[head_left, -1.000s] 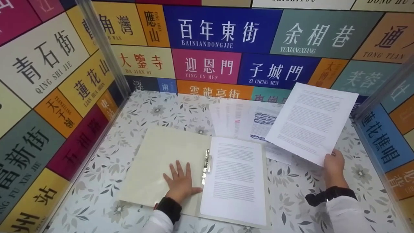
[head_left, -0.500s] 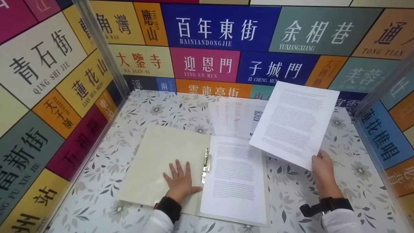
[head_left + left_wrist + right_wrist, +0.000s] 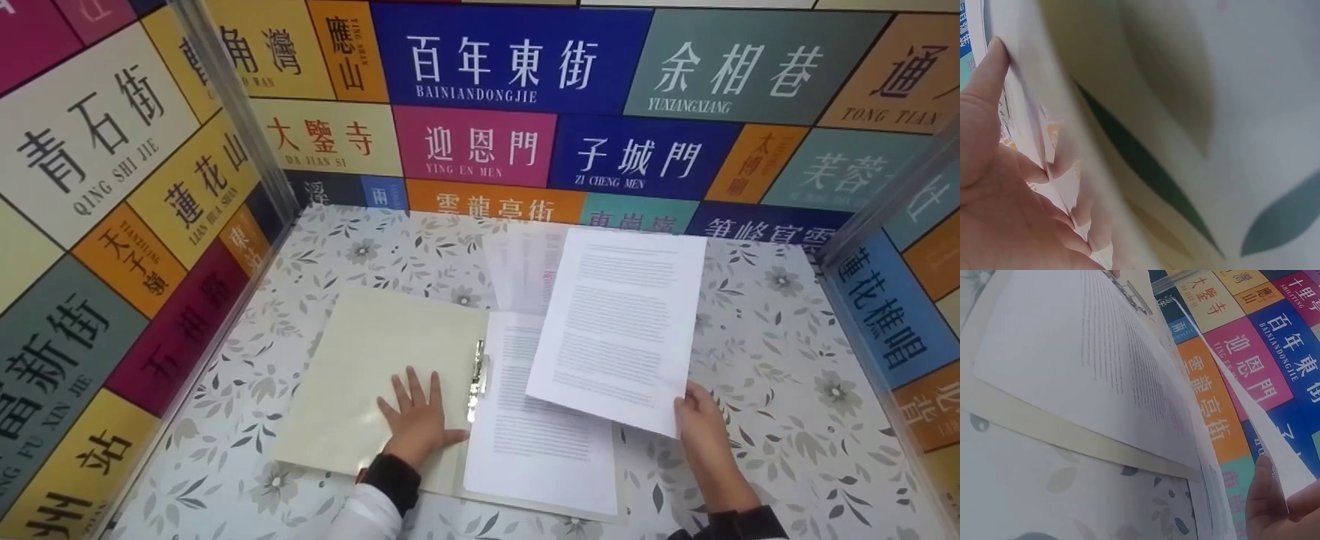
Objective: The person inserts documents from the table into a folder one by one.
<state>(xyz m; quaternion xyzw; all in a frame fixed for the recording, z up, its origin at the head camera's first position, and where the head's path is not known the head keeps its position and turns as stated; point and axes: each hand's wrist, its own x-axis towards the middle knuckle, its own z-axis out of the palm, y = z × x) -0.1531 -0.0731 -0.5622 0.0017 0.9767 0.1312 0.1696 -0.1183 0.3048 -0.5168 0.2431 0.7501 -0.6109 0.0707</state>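
Note:
An open cream folder [image 3: 360, 367] lies on the table, with a metal clip [image 3: 477, 379] along its spine. On its right side rests a printed page [image 3: 540, 465]. My left hand [image 3: 418, 420] lies flat on the left cover, fingers spread and thumb toward the spine. Pinched at its lower right corner by my right hand [image 3: 701, 424], a printed sheet [image 3: 619, 330] hangs tilted above the folder's right side and covers part of the page below. In the right wrist view the thumb and fingers hold the edge of that sheet [image 3: 1266, 433].
Several fanned papers [image 3: 517, 262] lie behind the folder, partly hidden by the held sheet. The table [image 3: 247, 405] has a leaf-and-flower pattern. Panels with colourful street-name signs [image 3: 480, 142] stand at the back, left and right.
My right hand has carried the printed sheet left and toward me, from over the fanned papers to above the folder's right side. My left hand has stayed in place.

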